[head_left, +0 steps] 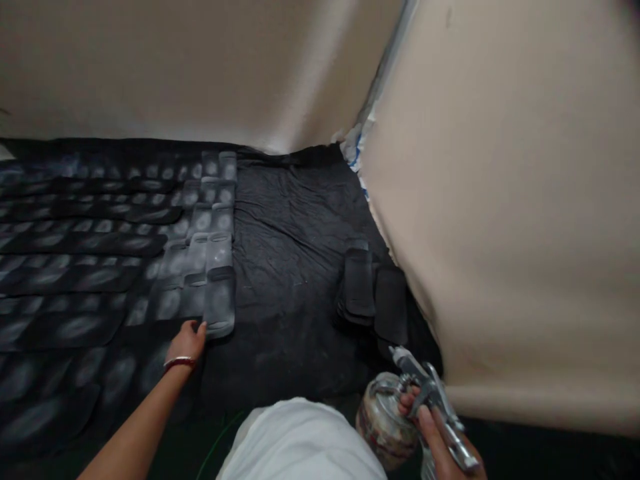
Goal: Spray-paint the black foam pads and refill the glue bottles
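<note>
My left hand [188, 341], with a red bracelet at the wrist, reaches over the lower left. Its fingertips are at the near end of a dark pad with a greyish coating [219, 300]; the fingers look bent, and whether they grip it is unclear. Many similar coated pads lie in overlapping rows to the left. My right hand [430, 427] is wrapped round a metal spray gun [425, 387] at the lower right. The gun's cup [386, 417], stained and round, hangs at its left side. The nozzle points up and left.
Stacked dark pads [359, 287] lie right of centre, beside another dark pad [391, 307]. Wrinkled black sheeting [285, 247] covers the surface. Beige sheets [510, 200] rise at the right and back. A thin green line [217, 441] runs near the bottom.
</note>
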